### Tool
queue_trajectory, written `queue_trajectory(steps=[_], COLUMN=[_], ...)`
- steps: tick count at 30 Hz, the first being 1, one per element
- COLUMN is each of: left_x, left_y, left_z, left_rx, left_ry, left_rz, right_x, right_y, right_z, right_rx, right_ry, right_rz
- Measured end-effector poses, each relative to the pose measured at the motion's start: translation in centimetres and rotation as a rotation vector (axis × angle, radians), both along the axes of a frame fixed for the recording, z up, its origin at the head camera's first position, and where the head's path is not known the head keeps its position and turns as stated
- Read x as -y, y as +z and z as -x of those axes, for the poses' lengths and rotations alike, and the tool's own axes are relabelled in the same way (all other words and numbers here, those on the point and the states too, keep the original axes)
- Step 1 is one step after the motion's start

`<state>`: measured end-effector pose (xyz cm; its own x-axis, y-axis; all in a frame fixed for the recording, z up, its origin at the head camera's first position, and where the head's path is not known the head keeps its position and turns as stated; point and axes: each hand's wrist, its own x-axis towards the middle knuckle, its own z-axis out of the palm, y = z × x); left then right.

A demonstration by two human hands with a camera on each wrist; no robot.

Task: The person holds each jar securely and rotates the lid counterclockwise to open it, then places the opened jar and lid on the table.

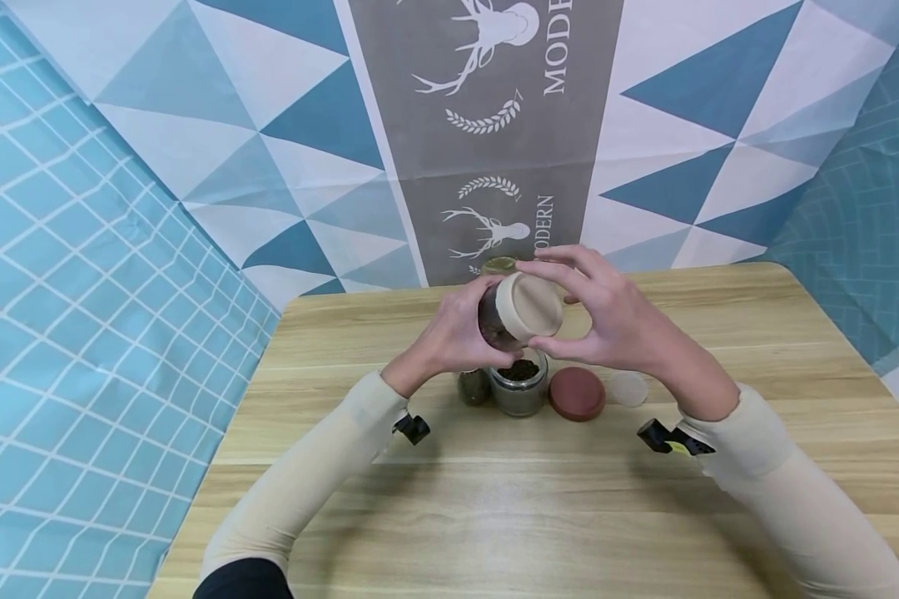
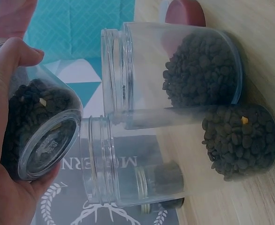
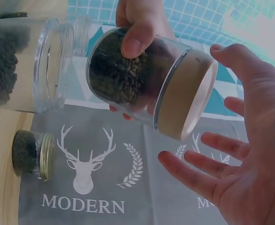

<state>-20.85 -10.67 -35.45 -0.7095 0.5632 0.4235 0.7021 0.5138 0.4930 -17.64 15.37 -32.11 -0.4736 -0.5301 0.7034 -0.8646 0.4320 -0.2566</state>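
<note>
My left hand (image 1: pixel 457 329) grips a glass jar (image 3: pixel 121 77), partly filled with small dark bean-like pieces. A beige lid (image 3: pixel 177 101) sits on its mouth. The jar is tilted in the air, lid toward my right hand (image 1: pixel 622 320). That hand is spread around the lid, fingers parted; whether a fingertip touches it I cannot tell. Below stand two lidless glass jars, one (image 2: pixel 203 70) beside the other (image 2: pixel 240 145), each partly filled with dark pieces.
A dark red lid (image 1: pixel 578 393) lies on the wooden table (image 1: pixel 449 516), with a pale translucent disc (image 1: pixel 628 388) to its right. Behind the open jars stands a small jar with a gold lid (image 3: pixel 47 157). Patterned cloth hangs at the table's back edge.
</note>
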Motion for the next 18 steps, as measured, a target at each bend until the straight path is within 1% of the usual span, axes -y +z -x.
queue_trajectory(steps=[2, 4, 7, 9, 12, 18], left_x=[0.0, 0.0, -0.1, -0.2, -0.2, -0.3], left_y=[0.0, 0.0, 0.0, 0.0, 0.0, -0.1], left_z=[0.0, 0.0, 0.0, -0.1, -0.1, 0.0], left_rx=[-0.003, -0.008, -0.014, -0.013, -0.014, -0.024], left_ry=[0.004, 0.006, 0.011, 0.013, 0.011, 0.006], left_rz=[0.002, 0.002, 0.007, 0.01, 0.011, 0.017], right_x=[0.1, 0.2, 0.5, 0.7, 0.9, 1.5], right_y=[0.0, 0.0, 0.0, 0.1, 0.1, 0.0], right_z=[-0.1, -0.4, -0.8, -1.0, -1.1, -1.0], right_rx=[0.023, 0.071, 0.154, 0.189, 0.207, 0.197], right_ry=[-0.017, -0.043, -0.103, -0.148, -0.191, -0.193], right_rz=[0.007, 0.026, 0.058, 0.074, 0.084, 0.059])
